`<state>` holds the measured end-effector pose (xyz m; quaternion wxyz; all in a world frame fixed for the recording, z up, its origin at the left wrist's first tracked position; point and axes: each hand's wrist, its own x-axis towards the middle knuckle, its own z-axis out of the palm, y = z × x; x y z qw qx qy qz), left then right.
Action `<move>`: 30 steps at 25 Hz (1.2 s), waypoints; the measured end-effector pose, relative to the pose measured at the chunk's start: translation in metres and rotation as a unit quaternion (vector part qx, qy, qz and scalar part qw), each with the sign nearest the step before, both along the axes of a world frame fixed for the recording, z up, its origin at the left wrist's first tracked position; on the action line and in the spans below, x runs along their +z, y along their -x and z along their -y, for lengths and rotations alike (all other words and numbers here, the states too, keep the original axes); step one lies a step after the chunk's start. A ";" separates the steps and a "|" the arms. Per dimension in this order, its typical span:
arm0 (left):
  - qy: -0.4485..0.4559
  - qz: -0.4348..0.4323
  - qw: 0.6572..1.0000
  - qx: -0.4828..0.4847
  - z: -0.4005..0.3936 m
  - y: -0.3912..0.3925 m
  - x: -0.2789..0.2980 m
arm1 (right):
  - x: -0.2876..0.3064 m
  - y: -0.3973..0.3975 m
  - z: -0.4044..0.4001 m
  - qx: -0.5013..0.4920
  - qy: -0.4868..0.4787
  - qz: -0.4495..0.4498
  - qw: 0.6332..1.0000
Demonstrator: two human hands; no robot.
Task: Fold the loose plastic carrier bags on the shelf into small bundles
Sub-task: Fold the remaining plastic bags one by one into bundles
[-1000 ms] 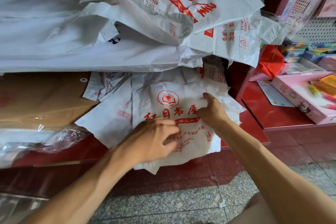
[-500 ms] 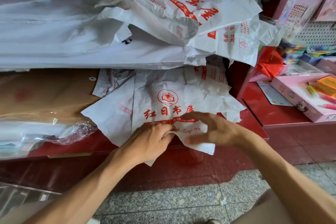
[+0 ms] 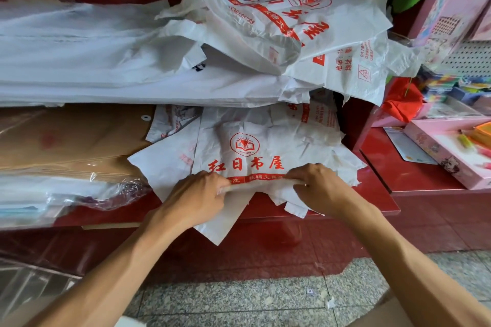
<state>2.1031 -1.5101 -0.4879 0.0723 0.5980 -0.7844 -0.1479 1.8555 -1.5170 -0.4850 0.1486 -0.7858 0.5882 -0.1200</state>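
Note:
A white carrier bag with a red book logo and red characters (image 3: 255,151) lies flat on the dark red shelf (image 3: 377,202). Its near edge is turned up into a narrow rolled fold. My left hand (image 3: 196,196) pinches the left end of that fold, and my right hand (image 3: 316,186) pinches the right end. More white printed bags (image 3: 170,167) lie underneath and stick out to the left and over the shelf's front edge. A loose heap of the same bags (image 3: 292,24) sits on the level above.
A stack of flat white plastic (image 3: 93,66) fills the upper left. Brown envelopes in clear wrap (image 3: 66,141) lie at the left of the shelf. A pink stationery box (image 3: 451,151) stands on the red counter at right. Grey stone floor (image 3: 239,300) is below.
Both hands came down to the bag's near edge and turned it up into a fold. The right hand left the bag's right side and now pinches the fold's right end.

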 end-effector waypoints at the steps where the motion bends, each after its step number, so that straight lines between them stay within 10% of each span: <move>1: -0.011 -0.005 1.000 0.021 0.004 -0.006 0.003 | 0.001 0.007 0.005 -0.011 -0.006 0.013 1.000; 9: -0.111 -0.301 0.930 0.179 0.013 -0.023 0.015 | -0.006 0.043 0.021 -0.170 -0.125 0.308 0.928; 20: -0.105 -0.283 0.925 0.231 0.022 -0.024 -0.008 | -0.026 0.025 0.030 -0.196 0.014 0.062 0.978; 27: -0.080 -0.163 0.966 0.186 0.025 -0.026 -0.018 | -0.030 0.031 0.034 -0.221 0.001 0.058 0.973; 30: -0.118 -0.238 0.948 0.176 0.023 -0.024 -0.015 | -0.030 0.032 0.034 -0.231 0.004 0.048 0.972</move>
